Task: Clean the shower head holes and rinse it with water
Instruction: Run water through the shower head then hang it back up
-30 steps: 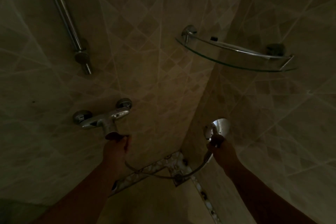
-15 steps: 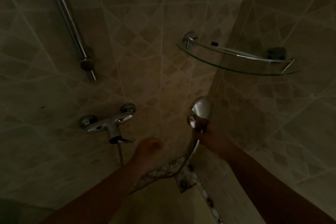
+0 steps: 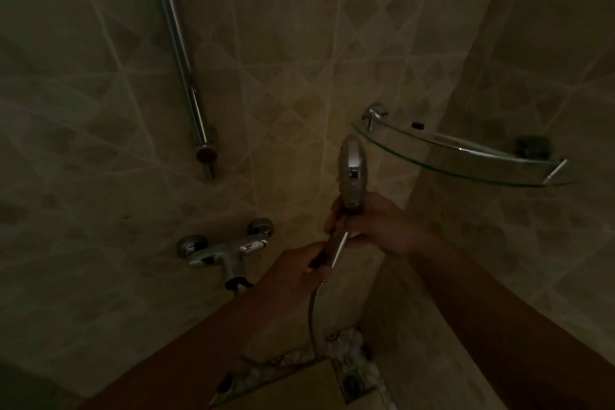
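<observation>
- Shower head [image 3: 352,173]: chrome, held upright in the dim tiled corner, edge-on to the camera; just left of and below the glass corner shelf [image 3: 466,163].
- Right hand [image 3: 369,226]: fingers curled round the handle directly under the head.
- Left hand [image 3: 293,268]: fingers wrapped on the handle's lower end, below the right hand; hose [image 3: 312,319] hangs down from there.
- Mixer tap [image 3: 226,251]: on the wall, left of the shower head and lower.
- Riser rail [image 3: 179,53]: on the wall above the tap, slanting.
</observation>
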